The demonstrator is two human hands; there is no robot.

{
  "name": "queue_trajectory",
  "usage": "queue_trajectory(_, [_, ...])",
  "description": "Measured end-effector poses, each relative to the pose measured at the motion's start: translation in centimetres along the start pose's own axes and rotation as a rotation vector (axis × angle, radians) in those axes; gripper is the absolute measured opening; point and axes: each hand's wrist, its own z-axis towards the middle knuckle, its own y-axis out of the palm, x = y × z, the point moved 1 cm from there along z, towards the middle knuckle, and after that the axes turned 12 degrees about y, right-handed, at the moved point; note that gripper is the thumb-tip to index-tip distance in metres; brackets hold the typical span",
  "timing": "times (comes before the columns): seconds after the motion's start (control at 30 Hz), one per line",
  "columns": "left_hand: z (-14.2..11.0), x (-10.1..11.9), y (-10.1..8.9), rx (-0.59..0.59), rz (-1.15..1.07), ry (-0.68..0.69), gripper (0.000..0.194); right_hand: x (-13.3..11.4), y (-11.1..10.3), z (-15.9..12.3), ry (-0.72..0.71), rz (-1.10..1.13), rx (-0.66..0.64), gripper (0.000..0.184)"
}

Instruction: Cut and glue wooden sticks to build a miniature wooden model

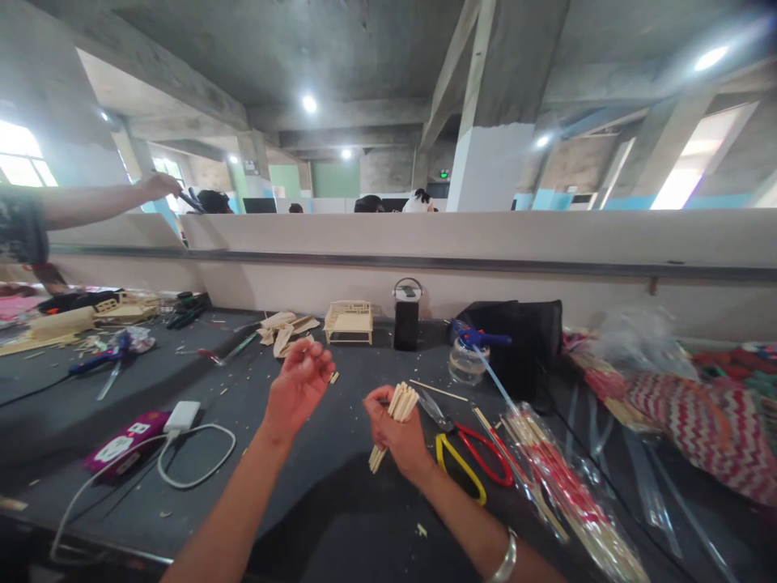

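Gripping a bundle of thin wooden sticks [403, 400], the right hand [401, 433] is closed around its middle above the dark table [285, 530], the upper ends fanned beside the thumb. The left hand [299, 387] is raised to its left, apart from the bundle, fingers loosely curled and not closed on anything visible. Small stick pieces [334, 378] lie just beyond it. Right of the bundle is a hand tool [447, 425] (one handle red, the other yellow), and farther right lie sticks in clear plastic [564, 478]. On the far side stand a miniature wooden bench [349, 323] and, to its right, a black phone [406, 325]. Far left, another person's arm [97, 206] reaches toward the partition [364, 231].
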Motion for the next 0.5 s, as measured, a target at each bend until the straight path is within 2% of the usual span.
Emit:
queue_trajectory(0.07, [-0.7,-0.5,-0.2,-0.077,0.001,-0.07,0.034,0.0,-0.1,0.0,-0.007,-0.001,-0.009,0.024])
queue_trajectory(0.1, [-1.0,-0.8,-0.4,-0.11,0.009,-0.108,0.028,0.0,-0.1,0.0,-0.007,0.001,-0.011,0.024])
queue_trajectory(0.17, [-1.2,-1.3,-0.6,-0.103,0.025,-0.16,0.012,0.0,-0.1,-0.1,-0.002,0.008,-0.01,0.024])
queue_trajectory(0.3, [-0.3,-1.7,-1.8,0.068,-0.075,-0.169,0.026,0.0,-0.1,-0.1,0.005,0.013,-0.021,0.025])
queue_trajectory(0.4, [0.6,-1.7,-3.2,0.244,-0.149,-0.175,0.041,0.0,0.0,-0.1,0.004,0.02,-0.024,0.026])
queue_trajectory(0.5, [0.9,-1.6,-4.2,0.417,-0.062,-0.148,0.045,-0.1,0.0,-0.1,0.009,0.024,-0.022,0.027])
